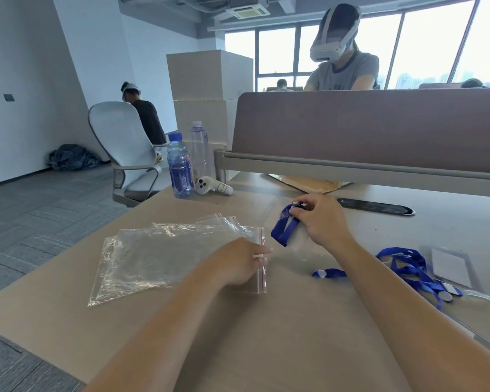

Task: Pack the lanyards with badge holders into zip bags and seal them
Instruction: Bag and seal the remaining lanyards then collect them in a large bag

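Clear zip bags (153,256) with a red seal line lie stacked on the beige table (266,335). My left hand (238,261) pinches the mouth edge of the top bag near its red strip. My right hand (320,219) holds a folded blue lanyard (283,227) with a clear badge holder (301,241) just right of the bag's mouth, lifted a little off the table. Another blue lanyard (408,267) with a badge holder (450,267) lies loose at the right.
Two water bottles (180,165) and a white controller (212,186) stand at the table's far left. A brown desk divider (365,131) runs across the back, with a black cable slot (376,206) before it. People in headsets sit beyond; an office chair (125,148) is left.
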Motion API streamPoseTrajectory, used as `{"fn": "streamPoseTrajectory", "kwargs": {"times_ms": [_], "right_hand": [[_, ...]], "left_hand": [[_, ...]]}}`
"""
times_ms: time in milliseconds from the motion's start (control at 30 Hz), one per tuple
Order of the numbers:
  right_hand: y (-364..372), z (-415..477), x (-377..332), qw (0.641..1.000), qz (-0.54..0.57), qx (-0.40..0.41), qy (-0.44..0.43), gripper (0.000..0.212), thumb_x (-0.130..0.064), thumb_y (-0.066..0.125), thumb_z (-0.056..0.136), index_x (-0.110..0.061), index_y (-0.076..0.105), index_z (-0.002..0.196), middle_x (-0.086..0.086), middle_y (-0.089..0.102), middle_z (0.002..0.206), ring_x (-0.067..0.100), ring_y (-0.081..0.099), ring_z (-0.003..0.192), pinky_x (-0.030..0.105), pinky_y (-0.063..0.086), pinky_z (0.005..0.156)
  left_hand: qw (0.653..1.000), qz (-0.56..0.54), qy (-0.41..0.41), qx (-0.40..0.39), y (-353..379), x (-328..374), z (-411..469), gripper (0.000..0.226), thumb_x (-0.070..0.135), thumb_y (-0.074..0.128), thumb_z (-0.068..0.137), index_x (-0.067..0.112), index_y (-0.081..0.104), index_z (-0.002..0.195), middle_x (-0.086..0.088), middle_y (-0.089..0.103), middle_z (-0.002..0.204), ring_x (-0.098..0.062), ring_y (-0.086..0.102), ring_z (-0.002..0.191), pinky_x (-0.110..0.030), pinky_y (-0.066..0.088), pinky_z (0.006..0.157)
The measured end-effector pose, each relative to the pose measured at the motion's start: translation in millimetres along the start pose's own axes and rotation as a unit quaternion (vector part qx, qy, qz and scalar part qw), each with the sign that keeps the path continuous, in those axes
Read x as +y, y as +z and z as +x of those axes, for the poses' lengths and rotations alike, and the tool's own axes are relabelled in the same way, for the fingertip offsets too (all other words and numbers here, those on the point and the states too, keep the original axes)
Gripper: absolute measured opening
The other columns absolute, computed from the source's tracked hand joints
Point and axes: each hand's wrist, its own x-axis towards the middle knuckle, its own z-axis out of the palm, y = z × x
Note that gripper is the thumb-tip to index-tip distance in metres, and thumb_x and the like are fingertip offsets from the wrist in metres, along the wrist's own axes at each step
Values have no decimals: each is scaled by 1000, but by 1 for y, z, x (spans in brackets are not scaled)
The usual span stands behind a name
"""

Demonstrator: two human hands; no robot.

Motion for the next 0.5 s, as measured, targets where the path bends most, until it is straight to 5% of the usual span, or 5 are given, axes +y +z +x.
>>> {"fn": "streamPoseTrajectory", "kwargs": {"times_ms": [167, 400, 500], "right_hand": [[0, 3, 5, 1000, -5, -10, 2, 14, -16, 66, 92, -17, 72, 105, 0, 68, 93, 13, 57, 80, 16, 41, 58], [4, 6, 9, 1000, 8, -19, 7, 18, -20, 67, 92, -20, 71, 110, -1, 69, 99, 12, 57, 84, 17, 43, 61], [1, 8, 7, 1000, 1, -11, -4, 18, -19, 66, 92, -19, 71, 110, -2, 68, 96, 11, 56, 83, 15, 42, 62]], "left_hand": [[1000, 12, -5, 21, 0, -3, 7, 29, 27, 46, 102, 23, 71, 117, -2, 67, 124, -20, 59, 115, -25, 40, 89], [989, -116, -60, 70, -6, -8, 14, 27, 25, 62, 94, 8, 70, 75, -9, 72, 75, -18, 64, 66, -33, 52, 72], [982, -165, -55, 70, -17, -5, 16, 14, 17, 67, 89, 12, 72, 77, -2, 72, 68, -11, 64, 58, -28, 55, 68]]}}
